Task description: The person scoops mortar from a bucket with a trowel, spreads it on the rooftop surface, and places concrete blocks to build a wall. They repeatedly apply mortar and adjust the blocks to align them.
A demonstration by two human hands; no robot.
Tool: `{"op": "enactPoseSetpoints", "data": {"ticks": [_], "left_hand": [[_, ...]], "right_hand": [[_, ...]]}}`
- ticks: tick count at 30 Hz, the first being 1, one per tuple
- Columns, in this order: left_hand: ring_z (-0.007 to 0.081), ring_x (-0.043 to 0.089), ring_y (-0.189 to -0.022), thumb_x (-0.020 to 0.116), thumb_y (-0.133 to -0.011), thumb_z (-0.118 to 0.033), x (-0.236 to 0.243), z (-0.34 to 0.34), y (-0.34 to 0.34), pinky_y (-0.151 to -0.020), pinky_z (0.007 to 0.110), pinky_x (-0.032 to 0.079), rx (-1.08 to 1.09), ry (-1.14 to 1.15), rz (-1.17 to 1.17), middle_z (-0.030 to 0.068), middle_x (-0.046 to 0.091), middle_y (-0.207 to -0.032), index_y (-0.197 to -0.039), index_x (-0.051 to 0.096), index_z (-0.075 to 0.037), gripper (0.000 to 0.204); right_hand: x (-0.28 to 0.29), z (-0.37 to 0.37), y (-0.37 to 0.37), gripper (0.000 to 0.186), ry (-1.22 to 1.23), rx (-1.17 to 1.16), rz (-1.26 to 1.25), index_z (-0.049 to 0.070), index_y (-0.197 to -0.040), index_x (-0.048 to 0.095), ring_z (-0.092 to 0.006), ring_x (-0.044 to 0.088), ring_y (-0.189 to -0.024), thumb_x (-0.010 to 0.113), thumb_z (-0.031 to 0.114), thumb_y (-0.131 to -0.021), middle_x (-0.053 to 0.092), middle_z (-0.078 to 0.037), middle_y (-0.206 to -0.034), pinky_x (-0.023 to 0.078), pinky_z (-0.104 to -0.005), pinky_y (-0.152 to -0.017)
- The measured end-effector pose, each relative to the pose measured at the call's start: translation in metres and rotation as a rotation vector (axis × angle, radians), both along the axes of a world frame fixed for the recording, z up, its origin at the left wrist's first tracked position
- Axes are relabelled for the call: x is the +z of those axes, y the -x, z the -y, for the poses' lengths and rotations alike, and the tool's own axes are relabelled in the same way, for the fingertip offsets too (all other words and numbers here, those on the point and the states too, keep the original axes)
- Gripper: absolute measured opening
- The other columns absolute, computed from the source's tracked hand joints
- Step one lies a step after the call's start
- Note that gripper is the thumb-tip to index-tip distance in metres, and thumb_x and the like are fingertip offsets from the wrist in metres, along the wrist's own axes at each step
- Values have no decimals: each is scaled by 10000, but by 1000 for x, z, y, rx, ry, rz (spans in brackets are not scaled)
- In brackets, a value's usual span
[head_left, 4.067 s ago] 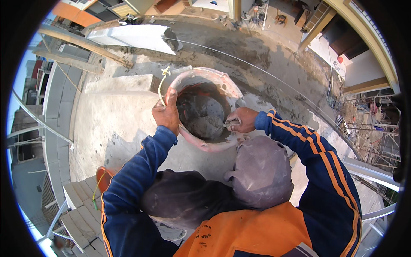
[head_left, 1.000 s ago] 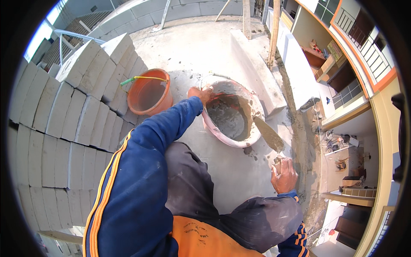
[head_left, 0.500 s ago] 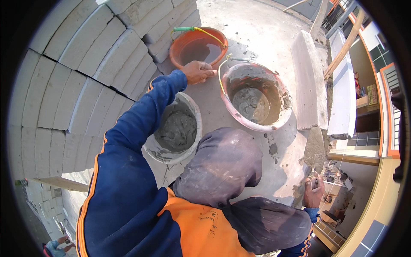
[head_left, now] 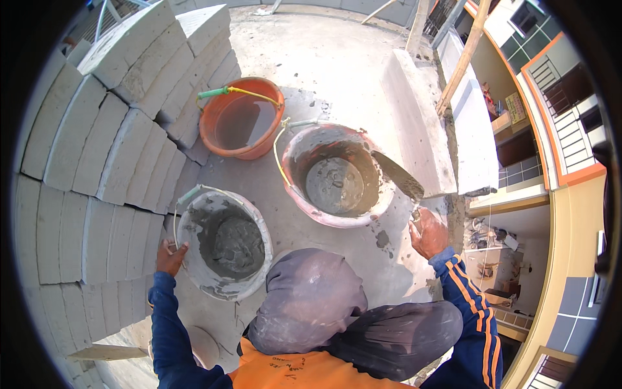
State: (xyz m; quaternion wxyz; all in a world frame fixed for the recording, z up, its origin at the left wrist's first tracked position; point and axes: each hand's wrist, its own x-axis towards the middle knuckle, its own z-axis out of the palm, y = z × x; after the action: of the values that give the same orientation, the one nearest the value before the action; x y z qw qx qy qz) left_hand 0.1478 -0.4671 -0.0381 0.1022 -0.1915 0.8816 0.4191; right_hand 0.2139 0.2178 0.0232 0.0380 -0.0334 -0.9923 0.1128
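My left hand [head_left: 170,257] is at the left side of a pale, mortar-smeared bucket [head_left: 261,267], its fingers closed on the bucket's wire handle [head_left: 175,223] near the rim. Thick grey mortar [head_left: 236,245] lies inside. My right hand [head_left: 429,234] grips a trowel by its handle. The trowel's long, mortar-coated blade [head_left: 400,176] points up and left, its tip over the right rim of a second bucket [head_left: 304,209], which contains wet grey mix [head_left: 335,186]. Behind them, an orange bucket [head_left: 210,139] holds murky water and has a green-gripped handle.
Stacked pale blocks [head_left: 123,152] rise along my left, close to the mortar bucket. Long pale blocks [head_left: 414,123] line the right edge, with wooden poles [head_left: 463,58] beyond. A house front [head_left: 564,149] stands lower past that edge. Mortar spots mark the concrete floor [head_left: 311,39].
My left hand has come back from near the orange bucket to the mortar bucket's handle. My right hand has raised the trowel leftward to the middle bucket's rim. The view has shifted.
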Motion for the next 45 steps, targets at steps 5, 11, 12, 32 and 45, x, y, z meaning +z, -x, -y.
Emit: {"op": "enactPoseSetpoints", "data": {"ticks": [5,11,12,32,45], "left_hand": [[188,653,-766,732,-816,-147,-23,-3,9,-734,342,547,196,-506,28,70,658,-869,-1032,603,-31,277],[196,631,-737,683,-733,19,12,-60,1,-730,351,538,298,-899,-18,39,603,-783,-922,600,-42,215],[192,614,-716,675,-723,35,23,-67,-1,-714,350,531,339,-876,15,30,581,-758,-848,585,-54,177],[189,606,-862,522,-690,125,177,-243,8,-779,311,533,238,-924,-543,95,617,-1053,-1243,534,-7,569],[211,594,-957,577,-735,89,174,-252,2,-867,327,508,220,-827,-575,106,593,-1126,-1323,482,-11,604]], "right_hand": [[20,4,9,423,183,-31,164,-14,-1154,534,-458,643,-815,668,254,-856,665,-250,-859,519,-508,-727],[55,21,13,401,178,45,165,-27,-1123,572,-447,650,-808,654,259,-855,660,-266,-818,514,-492,-738],[62,28,13,406,196,94,155,-31,-1137,568,-445,650,-810,651,248,-854,660,-264,-823,513,-490,-739],[97,220,73,284,68,586,200,-12,-1099,590,-421,669,-794,621,173,-886,649,-226,-902,540,-502,-703],[118,192,67,287,251,707,535,-90,-871,682,-436,663,-756,650,194,-853,663,-289,-782,530,-492,-713]]}}
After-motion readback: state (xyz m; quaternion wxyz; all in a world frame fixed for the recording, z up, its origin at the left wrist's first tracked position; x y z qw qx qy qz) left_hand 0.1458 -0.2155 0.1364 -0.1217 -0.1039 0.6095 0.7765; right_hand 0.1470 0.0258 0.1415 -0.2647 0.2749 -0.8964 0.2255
